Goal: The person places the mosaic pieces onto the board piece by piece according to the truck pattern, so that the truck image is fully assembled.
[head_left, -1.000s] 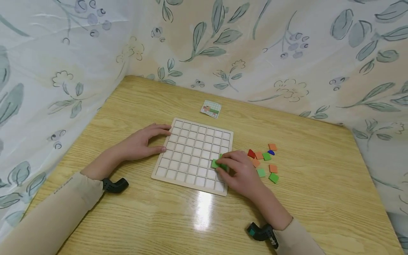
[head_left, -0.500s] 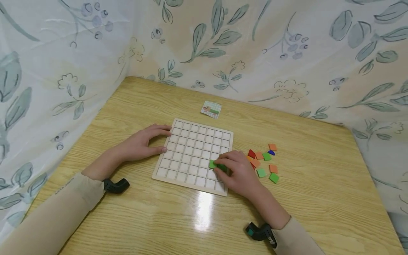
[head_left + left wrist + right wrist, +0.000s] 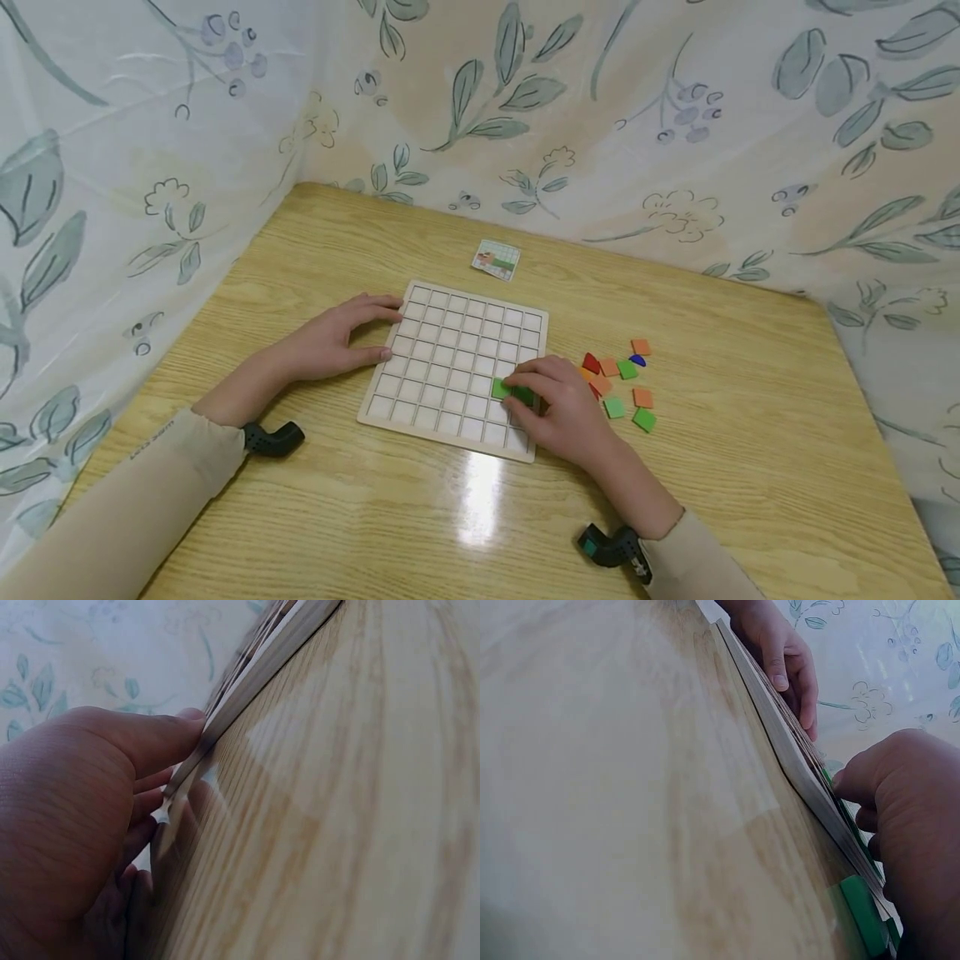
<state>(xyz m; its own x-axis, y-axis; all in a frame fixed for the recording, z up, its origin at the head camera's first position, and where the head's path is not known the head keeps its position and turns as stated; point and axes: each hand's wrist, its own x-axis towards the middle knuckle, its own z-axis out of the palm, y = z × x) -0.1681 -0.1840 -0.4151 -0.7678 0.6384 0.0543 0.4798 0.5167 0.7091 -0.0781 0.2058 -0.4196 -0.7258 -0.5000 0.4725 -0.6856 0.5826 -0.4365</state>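
A pale wooden grid board [image 3: 435, 354] lies flat on the table, slightly turned. Against its left edge rests my left hand [image 3: 330, 340], thumb and fingertips spread along the rim and nothing held. My right hand [image 3: 566, 408] reaches over the board's right side, with curled thumb and forefinger at a light green square tile [image 3: 499, 388] in the grid. Darker green pieces [image 3: 525, 395] show beneath those fingers, partly hidden. In the right wrist view, the thumb [image 3: 855, 780] touches the green strip along the board's top.
Right of the board lie loose tiles: orange squares [image 3: 642, 397], green squares [image 3: 644, 419], red pieces [image 3: 592, 363] and a blue piece [image 3: 637, 360]. A small picture card [image 3: 497, 259] lies behind the board. Patterned cloth [image 3: 525, 108] hangs around the wooden table.
My right hand has shifted the light green tile slightly left and lowered it into the grid; it has stayed there for the last half second. The left hand has not moved.
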